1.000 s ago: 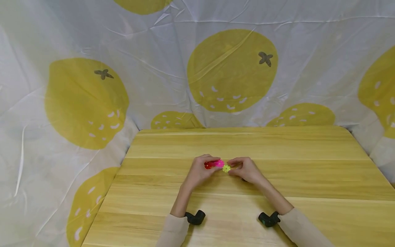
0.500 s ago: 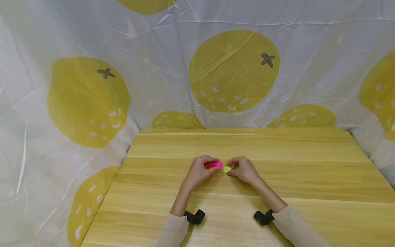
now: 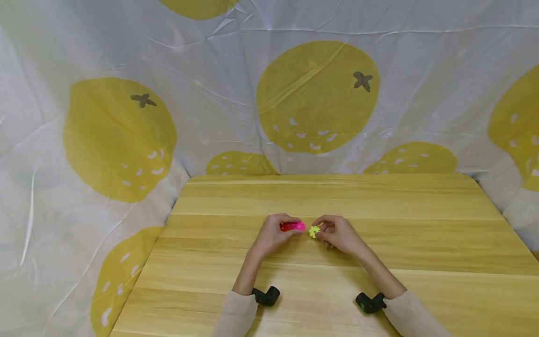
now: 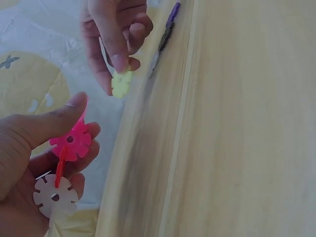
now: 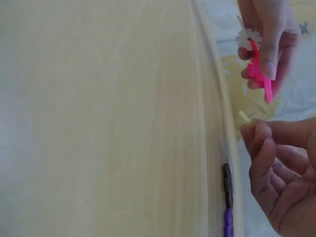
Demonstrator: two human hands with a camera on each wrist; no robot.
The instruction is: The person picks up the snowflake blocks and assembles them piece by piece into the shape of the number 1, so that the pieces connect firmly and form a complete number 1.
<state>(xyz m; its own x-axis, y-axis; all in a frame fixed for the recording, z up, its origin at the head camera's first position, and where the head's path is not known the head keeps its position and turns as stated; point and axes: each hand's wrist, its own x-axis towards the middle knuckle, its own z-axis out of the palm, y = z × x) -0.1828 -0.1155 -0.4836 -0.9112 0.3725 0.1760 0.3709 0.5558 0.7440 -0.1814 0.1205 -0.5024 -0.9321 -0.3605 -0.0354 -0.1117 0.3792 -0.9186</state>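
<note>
My left hand (image 3: 268, 236) holds a short chain of notched snowflake discs. In the left wrist view the chain runs from a white disc (image 4: 43, 189) through a red disc (image 4: 59, 172), seen edge-on, to pink (image 4: 79, 151) at the thumb. A yellow snowflake disc (image 3: 314, 231) is pinched between thumb and forefinger of my right hand (image 3: 342, 234), its other fingers curled behind. It sits just right of the pink end in the head view, with a small gap between them. The left fingers hide part of the chain.
On the wooden table (image 3: 337, 196), a row of joined discs, black (image 5: 227, 185) and purple (image 5: 228, 222), lies near the right hand; that hand covers it in the head view. A lemon-print cloth (image 3: 227, 93) hangs behind the table. Black wrist cameras (image 3: 266, 296) stick out inward from both wrists.
The right hand moved slightly left, then back right with the yellow disc, widening its gap from the pink one. The yellow disc has turned a little. The left hand stays nearly still.
</note>
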